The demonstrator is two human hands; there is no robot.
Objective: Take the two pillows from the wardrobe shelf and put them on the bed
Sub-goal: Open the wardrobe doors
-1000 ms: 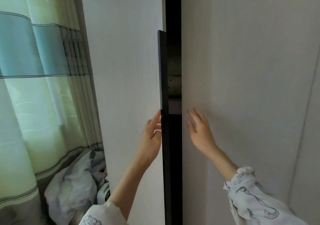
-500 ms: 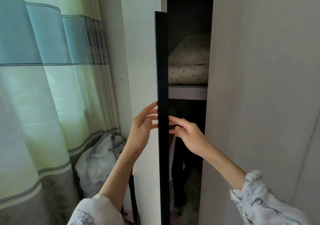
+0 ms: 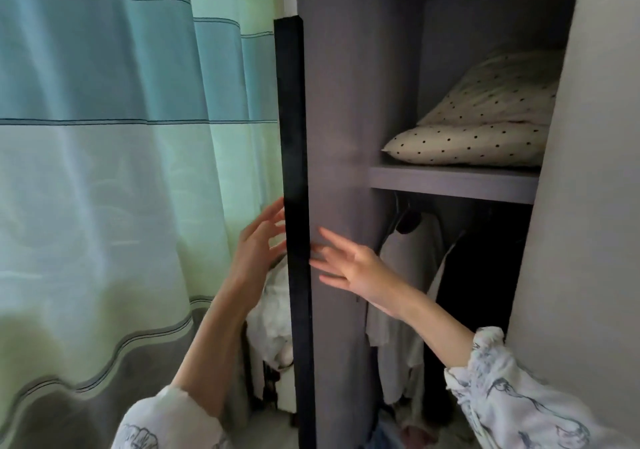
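Two pillows stacked on the wardrobe shelf (image 3: pixel 450 182), upper right: lower pillow (image 3: pixel 464 145) lies flat, cream with small black dots; upper pillow (image 3: pixel 498 95) has the same pattern, sits on top and slopes up toward the back. Right ends of both are cut off by the closed right door (image 3: pixel 588 206), and the top pillow's back part is lost in shadow. Below the shelf hang clothes (image 3: pixel 408 296), dark and hard to make out. Left door (image 3: pixel 332 171) stands open, dark edge facing the camera. Left hand (image 3: pixel 256 247) is on the door's outer side, fingers spread and relaxed, holding nothing; fingertips just beside the edge, contact unclear from blur. Right hand (image 3: pixel 349 265) is on the inner side, fingers straight and splayed, holding nothing, tips at the inner face by the edge. Striped curtain (image 3: pixel 121 171) at left.
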